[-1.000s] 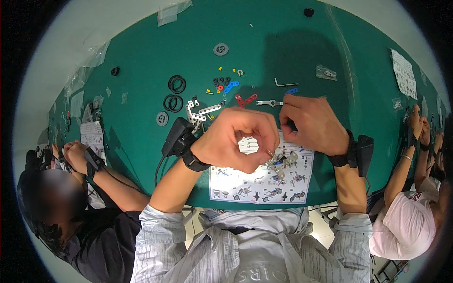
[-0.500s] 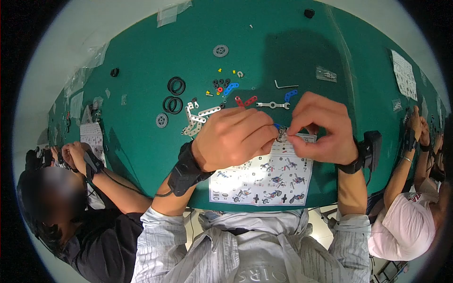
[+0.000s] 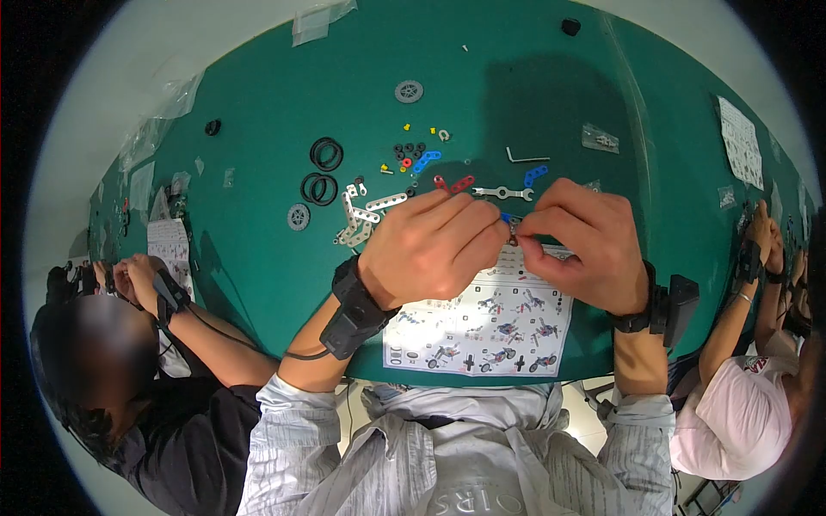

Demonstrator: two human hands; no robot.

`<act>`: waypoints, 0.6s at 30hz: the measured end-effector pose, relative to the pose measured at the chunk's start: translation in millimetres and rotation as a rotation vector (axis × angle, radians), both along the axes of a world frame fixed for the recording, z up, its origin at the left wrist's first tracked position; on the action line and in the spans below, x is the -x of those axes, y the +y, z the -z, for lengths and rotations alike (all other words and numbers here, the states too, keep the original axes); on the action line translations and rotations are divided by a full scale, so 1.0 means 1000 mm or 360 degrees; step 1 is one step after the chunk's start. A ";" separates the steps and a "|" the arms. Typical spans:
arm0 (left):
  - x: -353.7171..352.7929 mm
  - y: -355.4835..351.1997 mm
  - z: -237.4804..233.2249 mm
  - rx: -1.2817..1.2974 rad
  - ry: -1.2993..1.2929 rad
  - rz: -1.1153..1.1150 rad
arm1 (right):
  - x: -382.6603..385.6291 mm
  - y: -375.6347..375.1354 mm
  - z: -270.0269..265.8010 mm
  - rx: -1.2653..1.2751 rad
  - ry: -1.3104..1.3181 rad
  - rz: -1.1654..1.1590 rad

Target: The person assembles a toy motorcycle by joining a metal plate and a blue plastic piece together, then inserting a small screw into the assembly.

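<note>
— Where is the small part (image 3: 512, 230)?
— Above the instruction sheet (image 3: 482, 331), pinched in both grips: left hand (image 3: 430, 249) at its nine o'clock, right hand (image 3: 578, 245) at three; loose pieces (image 3: 413, 159) at twelve on the desk (image 3: 258, 258).

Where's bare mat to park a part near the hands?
Bare mat left of the left hand, below the grey wheel; also beyond the hex key. Crowded: loose parts past the knuckles; the right hand shares a small assembly above the instruction sheet.
</note>
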State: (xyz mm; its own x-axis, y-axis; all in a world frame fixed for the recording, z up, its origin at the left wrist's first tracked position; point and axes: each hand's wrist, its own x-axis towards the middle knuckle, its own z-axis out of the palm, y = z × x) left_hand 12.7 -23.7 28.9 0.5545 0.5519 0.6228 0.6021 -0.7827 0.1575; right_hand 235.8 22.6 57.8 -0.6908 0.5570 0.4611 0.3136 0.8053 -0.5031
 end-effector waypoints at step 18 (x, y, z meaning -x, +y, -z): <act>0.000 -0.001 -0.001 -0.0016 0.0054 0.0022 | -0.001 0.001 -0.001 -0.0140 -0.0134 -0.0096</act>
